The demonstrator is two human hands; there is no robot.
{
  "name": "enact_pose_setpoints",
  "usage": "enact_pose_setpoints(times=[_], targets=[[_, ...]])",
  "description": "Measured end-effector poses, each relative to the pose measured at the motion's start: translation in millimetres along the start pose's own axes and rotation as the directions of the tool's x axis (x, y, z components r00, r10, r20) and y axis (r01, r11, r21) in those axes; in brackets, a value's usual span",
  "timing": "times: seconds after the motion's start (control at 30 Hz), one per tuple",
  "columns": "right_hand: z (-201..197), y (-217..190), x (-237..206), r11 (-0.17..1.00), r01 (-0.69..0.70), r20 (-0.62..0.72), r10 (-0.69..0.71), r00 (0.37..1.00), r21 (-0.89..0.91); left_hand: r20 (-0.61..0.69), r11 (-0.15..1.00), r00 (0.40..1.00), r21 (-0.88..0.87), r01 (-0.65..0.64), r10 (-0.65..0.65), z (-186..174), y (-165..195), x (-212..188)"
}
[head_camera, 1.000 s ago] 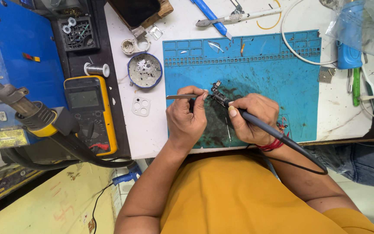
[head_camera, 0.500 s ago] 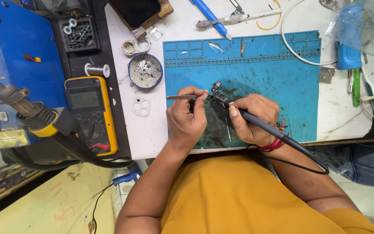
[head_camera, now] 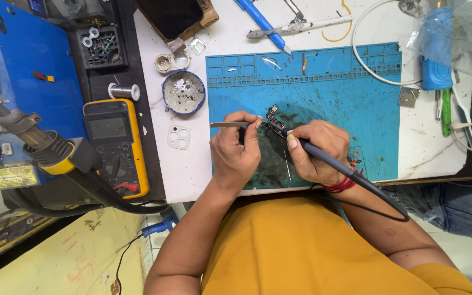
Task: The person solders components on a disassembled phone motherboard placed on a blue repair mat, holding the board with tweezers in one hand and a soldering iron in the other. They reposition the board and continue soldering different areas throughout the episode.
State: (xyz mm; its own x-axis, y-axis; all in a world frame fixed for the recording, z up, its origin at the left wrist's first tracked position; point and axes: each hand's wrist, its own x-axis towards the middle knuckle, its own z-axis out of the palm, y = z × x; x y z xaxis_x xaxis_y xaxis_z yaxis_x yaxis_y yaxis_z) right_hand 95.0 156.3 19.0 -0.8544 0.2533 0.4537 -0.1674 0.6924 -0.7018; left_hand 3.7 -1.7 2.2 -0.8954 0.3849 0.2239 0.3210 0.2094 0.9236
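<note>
Soldering a small circuit board on the blue mat.

Since a second ago hardly anything has shifted: the left hand (head_camera: 236, 150) still pinches the metal tweezers (head_camera: 230, 124) in a narrow grip, tips at the small circuit board (head_camera: 274, 117), while the right hand (head_camera: 315, 150) stays closed around the soldering iron (head_camera: 323, 158), its tip on the same board. The board lies mid-mat (head_camera: 356, 104), toward the surface's near edge. Such stillness suggests fine work on one joint. A yellow multimeter (head_camera: 116, 145) sits well apart at the left edge.
</note>
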Motion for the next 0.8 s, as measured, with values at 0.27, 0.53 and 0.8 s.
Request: enact_pose_setpoints(times=[0.27,0.53,0.8], targets=[[-2.4,-2.0,3.2,0.999,-0.04,0.039,0.041,0.998,-0.019,0.013,1.0,1.0,0.015,0.012,-0.012,-0.4,-0.2,1.4],[-0.3,5.1,-2.2,1.0,0.0,-0.014,0.0,1.0,0.027,0.006,1.0,1.0,0.006,0.007,-0.007,0.3,-0.5,-0.1],[1.5,3.2,-0.1,1.0,-0.009,-0.001,0.009,1.0,0.01,0.001,1.0,1.0,0.019,0.005,-0.005,0.3,0.8,0.7]])
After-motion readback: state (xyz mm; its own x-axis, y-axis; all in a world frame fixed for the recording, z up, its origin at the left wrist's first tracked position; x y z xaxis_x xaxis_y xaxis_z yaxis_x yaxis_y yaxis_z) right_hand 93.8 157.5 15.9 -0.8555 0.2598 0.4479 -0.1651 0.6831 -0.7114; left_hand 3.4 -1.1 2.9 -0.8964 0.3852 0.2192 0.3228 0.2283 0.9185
